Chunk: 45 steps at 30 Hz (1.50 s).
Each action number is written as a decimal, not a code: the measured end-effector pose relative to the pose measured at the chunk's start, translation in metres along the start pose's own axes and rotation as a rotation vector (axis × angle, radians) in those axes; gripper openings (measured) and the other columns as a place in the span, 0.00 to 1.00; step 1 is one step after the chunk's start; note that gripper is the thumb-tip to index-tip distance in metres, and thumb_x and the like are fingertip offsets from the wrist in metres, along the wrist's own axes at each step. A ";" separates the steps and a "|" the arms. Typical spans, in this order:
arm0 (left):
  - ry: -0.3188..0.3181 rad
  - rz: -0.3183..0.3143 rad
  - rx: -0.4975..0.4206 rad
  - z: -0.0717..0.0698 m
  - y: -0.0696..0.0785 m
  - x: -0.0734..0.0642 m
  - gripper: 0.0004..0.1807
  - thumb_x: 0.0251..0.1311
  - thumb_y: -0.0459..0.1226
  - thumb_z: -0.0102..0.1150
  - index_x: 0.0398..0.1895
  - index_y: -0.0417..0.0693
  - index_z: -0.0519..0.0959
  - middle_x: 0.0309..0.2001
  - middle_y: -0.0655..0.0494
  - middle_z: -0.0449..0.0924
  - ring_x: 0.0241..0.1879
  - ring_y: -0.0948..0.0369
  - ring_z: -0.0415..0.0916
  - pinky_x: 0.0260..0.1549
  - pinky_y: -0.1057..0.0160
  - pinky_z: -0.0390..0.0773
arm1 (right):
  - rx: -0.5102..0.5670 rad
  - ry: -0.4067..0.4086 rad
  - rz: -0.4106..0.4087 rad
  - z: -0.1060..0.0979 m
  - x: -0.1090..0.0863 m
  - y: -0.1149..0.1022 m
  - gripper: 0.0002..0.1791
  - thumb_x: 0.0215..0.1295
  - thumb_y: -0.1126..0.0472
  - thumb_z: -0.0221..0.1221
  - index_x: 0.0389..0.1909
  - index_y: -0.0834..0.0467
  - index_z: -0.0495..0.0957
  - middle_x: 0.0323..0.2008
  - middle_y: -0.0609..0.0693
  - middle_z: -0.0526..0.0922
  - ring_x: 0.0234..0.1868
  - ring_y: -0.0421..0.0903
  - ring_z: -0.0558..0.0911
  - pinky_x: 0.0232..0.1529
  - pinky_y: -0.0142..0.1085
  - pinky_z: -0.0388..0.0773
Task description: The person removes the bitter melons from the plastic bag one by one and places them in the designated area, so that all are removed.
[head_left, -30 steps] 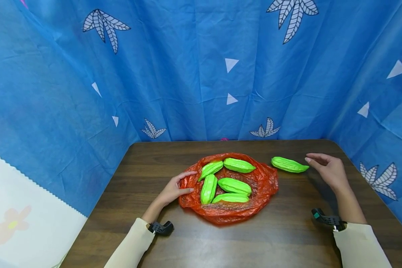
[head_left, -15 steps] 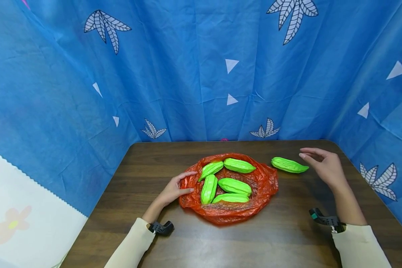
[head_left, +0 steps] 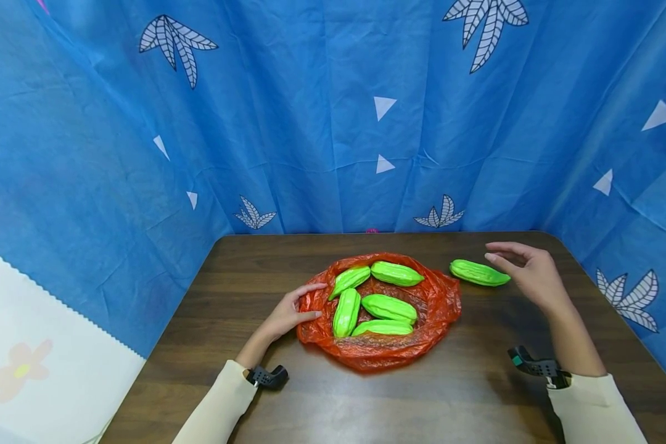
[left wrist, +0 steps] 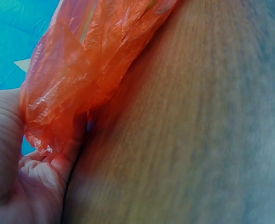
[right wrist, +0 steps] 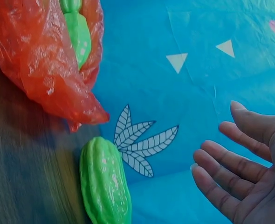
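A red plastic bag (head_left: 383, 361) lies spread wide on the table, with several bright green bitter melons (head_left: 388, 308) inside it. At its left rim my left hand (head_left: 283, 316) grips the plastic between thumb and fingers. The left wrist view shows the bunched film of the bag (left wrist: 77, 70) between thumb (left wrist: 2, 144) and fingers. One more bitter melon (head_left: 477, 273) lies on the table to the right of the bag. My right hand (head_left: 535, 274) hovers beside and above its pointed end, fingers spread and holding nothing; in the right wrist view a gap separates hand (right wrist: 254, 172) and bitter melon (right wrist: 105, 184).
The brown wooden table (head_left: 399, 407) ends at the back against a blue patterned curtain (head_left: 333, 123). A white cloth with a flower print (head_left: 28, 357) hangs at the left. Each wrist wears a black band (head_left: 538, 365).
My right hand has moved left and slightly up, over the tip of the loose bitter melon. The left hand, the bag and the melons stay where they were.
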<state>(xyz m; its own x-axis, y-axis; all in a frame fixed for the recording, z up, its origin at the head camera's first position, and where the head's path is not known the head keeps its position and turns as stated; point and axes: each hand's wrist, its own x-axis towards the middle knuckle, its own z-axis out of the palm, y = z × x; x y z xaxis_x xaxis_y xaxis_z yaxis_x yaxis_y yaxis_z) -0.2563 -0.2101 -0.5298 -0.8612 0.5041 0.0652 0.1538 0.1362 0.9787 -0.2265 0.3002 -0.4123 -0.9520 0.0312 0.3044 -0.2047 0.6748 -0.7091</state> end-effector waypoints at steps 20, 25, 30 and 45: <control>0.007 0.010 -0.017 0.001 0.000 0.001 0.34 0.64 0.29 0.66 0.73 0.53 0.70 0.71 0.45 0.65 0.60 0.48 0.76 0.51 0.56 0.83 | 0.077 -0.054 -0.084 0.028 0.000 -0.018 0.23 0.72 0.49 0.61 0.60 0.58 0.81 0.54 0.60 0.84 0.49 0.27 0.77 0.45 0.15 0.70; 0.008 0.008 -0.017 0.000 0.000 0.001 0.34 0.64 0.29 0.66 0.73 0.53 0.70 0.72 0.45 0.64 0.60 0.47 0.76 0.51 0.56 0.83 | 0.103 -0.081 -0.111 0.037 0.000 -0.023 0.23 0.72 0.52 0.63 0.62 0.57 0.80 0.54 0.59 0.85 0.49 0.32 0.79 0.44 0.16 0.73; 0.012 -0.001 -0.009 0.001 0.000 0.001 0.34 0.64 0.30 0.66 0.73 0.52 0.70 0.72 0.45 0.64 0.61 0.47 0.75 0.51 0.57 0.82 | 0.127 -0.108 -0.135 0.044 0.000 -0.024 0.23 0.71 0.54 0.63 0.63 0.57 0.79 0.53 0.59 0.85 0.45 0.27 0.80 0.41 0.19 0.76; 0.007 0.010 -0.015 0.001 -0.001 -0.002 0.34 0.64 0.30 0.66 0.73 0.53 0.70 0.71 0.43 0.64 0.58 0.49 0.77 0.50 0.56 0.83 | 0.084 -0.125 -0.163 0.061 -0.002 -0.024 0.23 0.71 0.51 0.63 0.62 0.58 0.80 0.53 0.57 0.85 0.46 0.36 0.82 0.42 0.21 0.78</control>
<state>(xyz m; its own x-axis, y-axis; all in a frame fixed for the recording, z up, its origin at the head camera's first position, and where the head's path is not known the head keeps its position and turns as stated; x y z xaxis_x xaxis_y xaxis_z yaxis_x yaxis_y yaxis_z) -0.2544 -0.2099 -0.5307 -0.8632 0.4991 0.0761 0.1549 0.1182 0.9808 -0.2336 0.2392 -0.4345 -0.9246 -0.1684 0.3416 -0.3711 0.5998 -0.7089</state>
